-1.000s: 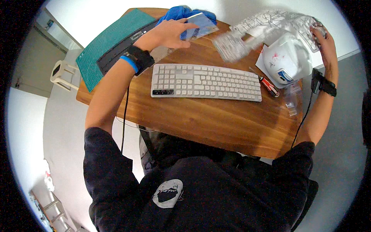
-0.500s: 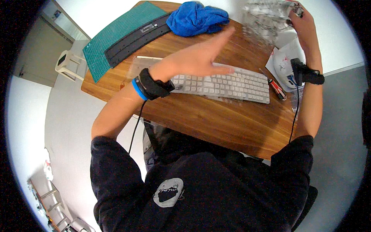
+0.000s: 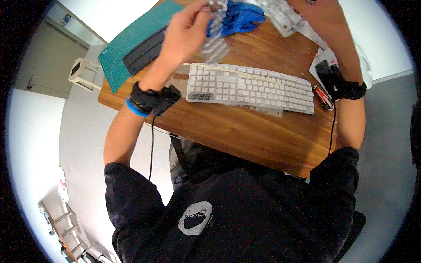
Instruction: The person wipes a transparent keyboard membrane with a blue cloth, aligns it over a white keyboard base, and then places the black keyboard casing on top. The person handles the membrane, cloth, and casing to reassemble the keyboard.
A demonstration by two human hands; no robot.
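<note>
So the keyboard (image 3: 298, 99) is my landmark here, and the fiddly bit is handling thin plastic with 2 bare hands. The left hand (image 3: 186, 30) is up behind the keyboard's left half, thumb and fingers pinched together on a clear film (image 3: 215, 50) that hangs down, kinda blurry. The right hand (image 3: 324, 26) is behind the keyboard's right end, next to a pale printed sheet (image 3: 283, 17); its fingertips get cut off up top, so I can't tell how it's gripping, or if that sheet and the film are 1 piece. Another see-through sheet (image 3: 276, 111) lies over the keyboard and pokes out past its near edge. My take: hold floppy stuff like this by the edges, keep both hands level, and don't pull it tight, since creases probably don't come out. Keep it high enough that it doesn't drag on the sheet below. I'd also watch the blue cloth (image 3: 243, 19) behind the keyboard, which could snag a corner, and the red screwdriver (image 3: 323, 97) just beside its right end, easy to knock with a wrist imo.
</note>
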